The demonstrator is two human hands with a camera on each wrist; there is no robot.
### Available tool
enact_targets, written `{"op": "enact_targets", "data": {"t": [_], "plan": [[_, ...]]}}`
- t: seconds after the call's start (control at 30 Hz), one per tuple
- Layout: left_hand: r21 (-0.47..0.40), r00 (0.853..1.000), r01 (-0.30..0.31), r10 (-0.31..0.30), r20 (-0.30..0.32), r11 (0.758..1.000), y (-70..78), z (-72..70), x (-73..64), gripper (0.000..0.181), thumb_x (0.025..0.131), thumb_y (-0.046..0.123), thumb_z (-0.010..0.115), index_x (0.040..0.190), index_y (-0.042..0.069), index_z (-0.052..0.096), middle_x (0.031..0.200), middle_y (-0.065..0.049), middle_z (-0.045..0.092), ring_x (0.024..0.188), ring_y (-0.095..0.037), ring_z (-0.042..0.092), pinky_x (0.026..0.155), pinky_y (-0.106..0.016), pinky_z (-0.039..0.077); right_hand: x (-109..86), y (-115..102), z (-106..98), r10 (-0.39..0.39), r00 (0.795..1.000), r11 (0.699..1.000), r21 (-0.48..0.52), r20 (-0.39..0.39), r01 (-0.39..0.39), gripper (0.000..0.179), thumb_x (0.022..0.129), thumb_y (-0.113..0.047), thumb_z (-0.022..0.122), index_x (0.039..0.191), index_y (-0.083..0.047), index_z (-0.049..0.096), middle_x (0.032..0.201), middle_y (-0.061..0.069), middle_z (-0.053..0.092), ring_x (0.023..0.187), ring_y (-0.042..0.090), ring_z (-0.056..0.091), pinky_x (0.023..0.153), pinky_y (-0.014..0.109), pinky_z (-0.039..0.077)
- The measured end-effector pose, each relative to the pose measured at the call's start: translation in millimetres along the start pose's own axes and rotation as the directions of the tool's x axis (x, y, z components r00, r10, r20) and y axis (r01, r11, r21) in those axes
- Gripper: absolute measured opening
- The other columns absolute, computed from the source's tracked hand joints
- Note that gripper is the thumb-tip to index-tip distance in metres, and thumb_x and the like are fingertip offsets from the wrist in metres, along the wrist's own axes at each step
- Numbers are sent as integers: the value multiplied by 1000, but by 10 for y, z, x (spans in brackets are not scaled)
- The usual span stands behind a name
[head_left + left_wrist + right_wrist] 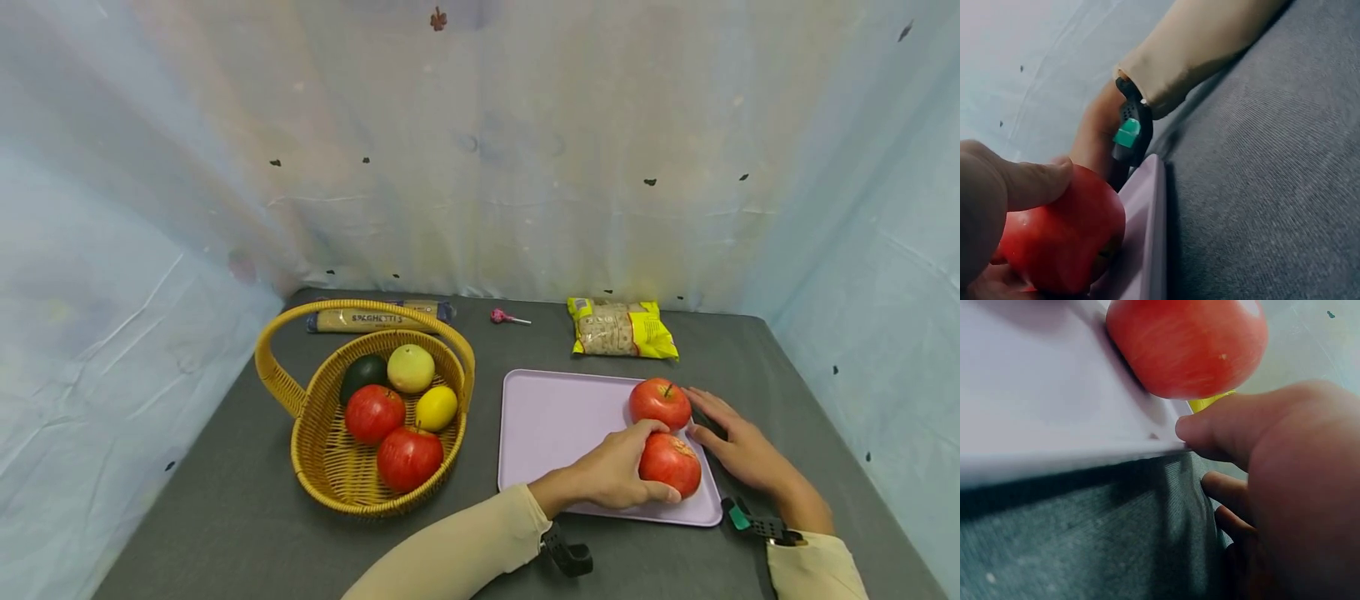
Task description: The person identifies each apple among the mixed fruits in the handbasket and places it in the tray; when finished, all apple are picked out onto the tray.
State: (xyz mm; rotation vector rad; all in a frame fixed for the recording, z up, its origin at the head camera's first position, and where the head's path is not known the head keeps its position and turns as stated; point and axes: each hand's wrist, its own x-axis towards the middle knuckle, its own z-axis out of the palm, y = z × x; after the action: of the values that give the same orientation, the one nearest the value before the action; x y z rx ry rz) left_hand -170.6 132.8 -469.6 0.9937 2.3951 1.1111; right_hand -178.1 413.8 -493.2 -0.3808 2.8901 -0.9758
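Note:
In the head view my left hand [618, 471] grips a red apple [671, 467] with a tan patch, at the right end of a lilac tray [555, 417]. The left wrist view shows the thumb pressed over this apple [1066, 231], low beside the tray's rim [1155, 231]. A second red apple [660, 403] with a stem sits just behind it, near the tray's far right corner. At the right edge of the tray, my right hand [746, 446] lies with fingers extended towards that second apple. Its thumb [1222, 425] touches the tray rim in the right wrist view.
Left of the tray stands a yellow wicker basket [306, 467] with a tall handle, holding two red apples, a lemon, a pale green fruit and a dark green one. Along the back lie a spaghetti pack [360, 320], a pink lollipop [499, 316] and a yellow bag [611, 328].

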Motion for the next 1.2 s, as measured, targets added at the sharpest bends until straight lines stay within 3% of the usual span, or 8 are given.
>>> {"op": "enact_targets", "data": {"t": [0.27, 0.47, 0.6, 0.8, 0.93, 1.07, 1.2], "plan": [[224, 998, -33, 42, -37, 974, 9, 81, -11, 85, 85, 45, 95, 155, 20, 54, 137, 12, 69, 120, -3, 65, 105, -17, 49, -6, 8, -9, -11, 1000, 1000, 9, -7, 11, 66, 110, -24, 64, 169, -6, 39, 169, 36, 35, 151, 67, 33, 105, 92, 30], [272, 997, -41, 57, -49, 961, 34, 95, -19, 87, 86, 49, 94, 157, 19, 54, 138, 11, 70, 121, -5, 65, 105, -19, 50, -15, 4, -14, -11, 1000, 1000, 9, -8, 11, 66, 110, -24, 64, 169, -6, 39, 169, 36, 35, 151, 67, 33, 105, 93, 30], [292, 998, -25, 40, -46, 956, 87, 5, -77, 88, 85, 50, 94, 156, 17, 54, 138, 10, 71, 119, -7, 68, 104, -19, 52, -9, -5, -7, -3, 1000, 1000, 2, -7, 3, 66, 110, -26, 64, 169, -7, 39, 170, 35, 36, 151, 67, 33, 105, 92, 31], [329, 999, -8, 23, -44, 944, 204, -261, -278, 87, 87, 51, 92, 157, 14, 56, 147, 7, 69, 125, -11, 70, 107, -24, 55, -6, 2, 16, -3, 1000, 1000, -2, -3, 3, 67, 110, -26, 64, 169, -6, 39, 169, 35, 36, 150, 67, 34, 104, 93, 31], [280, 994, -96, 105, -16, 955, 238, -479, -487, 84, 89, 49, 91, 158, 14, 57, 151, 6, 68, 126, -7, 70, 108, -21, 53, -11, 17, 23, -18, 1000, 1000, -1, -10, 18, 67, 109, -24, 65, 168, -6, 40, 169, 35, 37, 150, 67, 34, 103, 93, 32], [136, 983, -184, 185, 2, 974, 228, -742, -757, 75, 92, 40, 90, 156, 15, 59, 149, 5, 69, 124, -2, 70, 103, -15, 52, -11, 26, 20, -23, 1000, 1000, 0, -10, 23, 67, 109, -25, 65, 169, -7, 40, 169, 35, 37, 150, 67, 34, 103, 93, 32], [-11, 983, -186, 185, -10, 983, 207, -1013, -1080, 70, 93, 30, 90, 155, 15, 61, 151, 2, 68, 127, -3, 68, 106, -15, 52, -1, 31, 10, -18, 1000, 1000, -2, -4, 18, 68, 110, -27, 64, 169, -7, 38, 169, 35, 35, 151, 66, 32, 103, 93, 31]]}}
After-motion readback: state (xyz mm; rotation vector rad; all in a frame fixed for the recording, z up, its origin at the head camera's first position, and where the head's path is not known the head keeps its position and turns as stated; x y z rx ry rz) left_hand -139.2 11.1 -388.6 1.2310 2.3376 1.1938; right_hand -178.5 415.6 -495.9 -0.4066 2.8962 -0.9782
